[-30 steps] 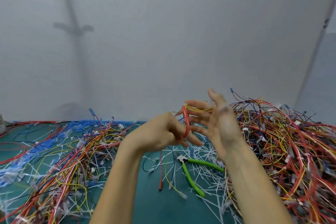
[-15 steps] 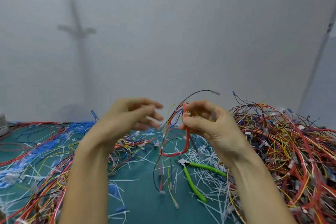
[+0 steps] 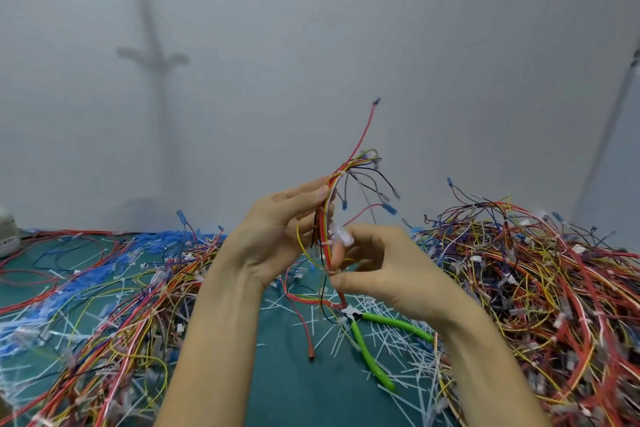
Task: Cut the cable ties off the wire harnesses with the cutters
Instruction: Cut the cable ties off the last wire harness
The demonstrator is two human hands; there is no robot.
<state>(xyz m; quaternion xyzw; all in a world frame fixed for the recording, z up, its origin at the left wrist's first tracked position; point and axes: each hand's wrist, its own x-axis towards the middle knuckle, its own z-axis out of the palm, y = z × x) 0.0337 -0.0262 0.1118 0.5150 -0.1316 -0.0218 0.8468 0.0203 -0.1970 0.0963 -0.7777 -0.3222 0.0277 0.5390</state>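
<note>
Both hands hold one wire harness [image 3: 346,180] upright above the green mat [image 3: 287,388]. It is a bundle of red, yellow and black wires fanning out at the top, bound by white cable ties. My left hand [image 3: 277,236] grips the bundle's upper part between thumb and fingers. My right hand [image 3: 381,270] pinches its lower part, just below a white connector. The green-handled cutters [image 3: 377,343] lie on the mat under my right hand, untouched, with the harness's loose tail trailing down to them.
A big tangled heap of harnesses [image 3: 540,288] fills the right side. Another spread of wires [image 3: 114,315] and blue connectors [image 3: 90,281] covers the left. Cut white cable ties [image 3: 408,371] litter the mat around the cutters. A grey wall stands behind.
The harness has been raised and turned upright, its wires now fanning upward. My left hand has closed on the bundle's upper part; my right hand has shifted lower along it.
</note>
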